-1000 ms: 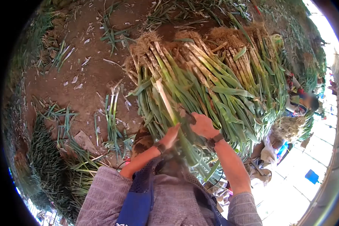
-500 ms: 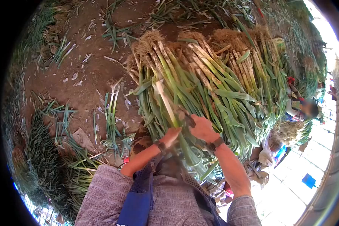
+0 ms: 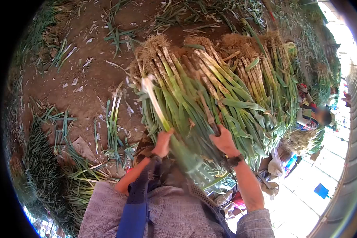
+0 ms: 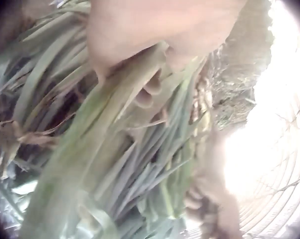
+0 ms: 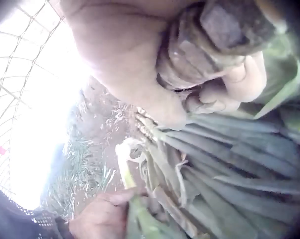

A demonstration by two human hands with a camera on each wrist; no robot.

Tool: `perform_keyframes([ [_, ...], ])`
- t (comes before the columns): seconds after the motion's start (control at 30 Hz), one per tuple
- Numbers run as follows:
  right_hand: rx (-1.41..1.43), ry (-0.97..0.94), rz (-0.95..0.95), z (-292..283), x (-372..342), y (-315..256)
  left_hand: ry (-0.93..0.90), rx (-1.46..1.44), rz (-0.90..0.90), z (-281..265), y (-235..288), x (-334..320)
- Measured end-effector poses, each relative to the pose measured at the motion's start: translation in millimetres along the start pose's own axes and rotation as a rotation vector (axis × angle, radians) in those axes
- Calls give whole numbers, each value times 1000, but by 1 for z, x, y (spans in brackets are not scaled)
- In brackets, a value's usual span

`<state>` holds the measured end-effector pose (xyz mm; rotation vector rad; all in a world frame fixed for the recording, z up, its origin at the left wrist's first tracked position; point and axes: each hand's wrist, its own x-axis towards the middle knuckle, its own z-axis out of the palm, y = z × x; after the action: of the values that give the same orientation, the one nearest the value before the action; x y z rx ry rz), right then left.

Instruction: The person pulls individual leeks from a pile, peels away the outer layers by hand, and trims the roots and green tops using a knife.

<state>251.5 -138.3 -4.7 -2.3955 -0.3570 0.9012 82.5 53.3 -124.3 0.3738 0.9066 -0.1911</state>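
My left hand [image 3: 162, 143] holds one thick leek [image 3: 156, 103], its pale stem pointing up and left, its green leaves trailing down to the right. In the left wrist view my left hand [image 4: 155, 30] has its fingers curled round the leaves [image 4: 85, 134]. To the right, apart from that leek, my right hand [image 3: 225, 142] grips a long brown tool [image 3: 207, 111] above the pile. The right wrist view shows my right hand [image 5: 125, 59] round its thick, wrapped-looking handle [image 5: 204, 50]; the tool's far end is unclear. Below lies a row of rooted leeks [image 3: 226, 87].
Loose leeks [image 3: 114, 115] and leaf scraps lie on the brown soil [image 3: 87, 107] at the left. Beyond them is a dark green heap [image 3: 43, 158]. Another person [image 3: 311, 117] is at the right, near a blue object [image 3: 321, 190] on the bright ground.
My left hand and its leek have moved left, away from my right hand. My right hand has shifted slightly right and down, and the brown tool shows more clearly.
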Motion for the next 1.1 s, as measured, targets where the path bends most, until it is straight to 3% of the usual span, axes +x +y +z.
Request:
perform_keyframes([
  [0.07,-146,6,154,-19,-1,15,138,8,191,6,38,-4],
  [0.17,-143,2,142,-33,-4,31,235,62,349,2,114,-18],
  [0.2,-171,-40,141,-36,-5,28,299,147,479,-1,137,-21],
  [0.27,-154,-110,79,-34,-8,13,269,24,600,-23,184,-24],
  [0.33,-205,-223,78,-24,-7,1,419,112,698,-67,232,-17],
  [0.43,-196,-187,20,-2,9,-6,597,315,852,-89,294,-55],
  [0.53,-226,-174,-7,15,33,-15,769,476,859,-172,351,-68],
  [0.6,-257,-200,-7,21,48,-26,1039,907,796,-235,375,-73],
  [0.63,-225,-185,-18,24,54,-33,1050,904,798,-267,375,-71],
  [0.7,-214,-171,-37,28,70,-42,1369,1477,838,-320,358,-66],
  [0.77,-223,-164,-76,32,85,-46,1098,1372,717,-289,324,-71],
  [0.83,-234,-164,-118,37,104,-51,887,1320,483,-326,282,-22],
  [0.87,-200,-154,-112,40,116,-53,460,515,593,-319,246,-11],
  [0.9,-166,-145,-107,42,126,-56,567,815,375,-252,227,-16],
  [0.93,-169,-153,-112,42,135,-62,485,772,323,-207,204,-10],
  [0.97,-169,-161,-113,42,142,-68,311,1092,424,-215,184,19],
  [1.07,-257,-188,-71,40,159,-80,227,1016,276,-90,154,31],
  [1.1,-284,-173,-121,38,161,-79,119,1056,562,-85,128,60],
])
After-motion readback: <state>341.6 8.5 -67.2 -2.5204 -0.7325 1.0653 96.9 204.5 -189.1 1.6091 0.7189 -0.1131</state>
